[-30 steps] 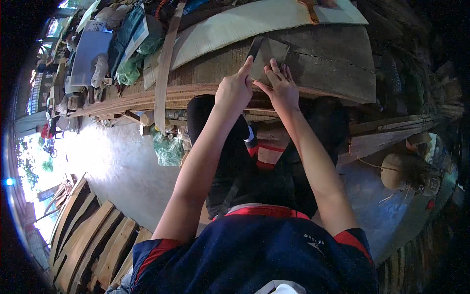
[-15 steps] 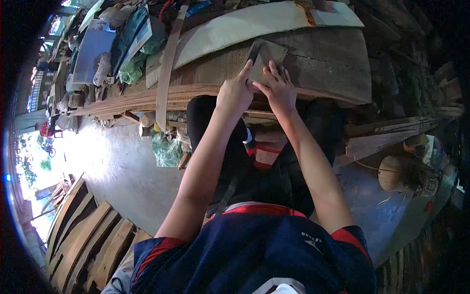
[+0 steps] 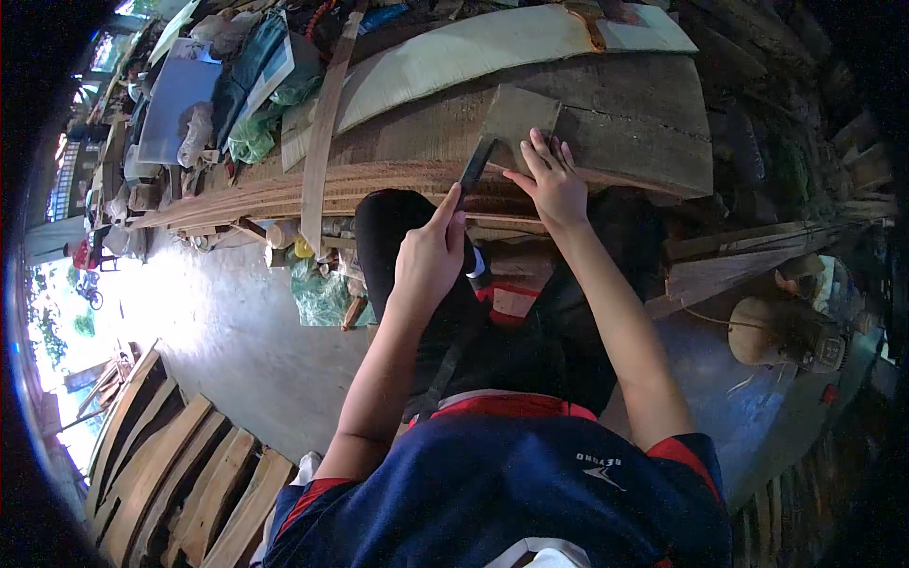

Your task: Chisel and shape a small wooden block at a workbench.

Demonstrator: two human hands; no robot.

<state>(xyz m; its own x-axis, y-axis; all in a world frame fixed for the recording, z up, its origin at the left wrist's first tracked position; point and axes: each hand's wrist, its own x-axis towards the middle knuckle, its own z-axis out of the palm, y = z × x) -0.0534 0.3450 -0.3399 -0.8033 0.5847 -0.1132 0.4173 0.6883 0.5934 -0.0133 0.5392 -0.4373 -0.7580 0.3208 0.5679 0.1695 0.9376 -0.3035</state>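
My left hand (image 3: 431, 270) is closed round a dark flat bar, likely a file (image 3: 475, 170), with its index finger stretched along it. The bar's far end meets the left edge of a small squarish wooden piece (image 3: 521, 104). That piece lies on a broad plank (image 3: 634, 99) at the near edge of the bench. My right hand (image 3: 559, 194) rests with spread fingers on the piece's right side, holding nothing. The underside of the bar and its handle end inside my left hand are hidden.
A long pale curved board (image 3: 464, 47) lies behind the plank. One narrow strip (image 3: 329, 133) crosses the bench edge at left, near plastic bags (image 3: 251, 137). Several cut boards (image 3: 180, 473) lie on the floor at lower left; a round-bodied machine (image 3: 757, 331) stands at right.
My left hand has drawn back toward my body and slightly left, bringing the dark bar into plainer view. My right hand has shifted a little nearer and right, still on the wooden piece.
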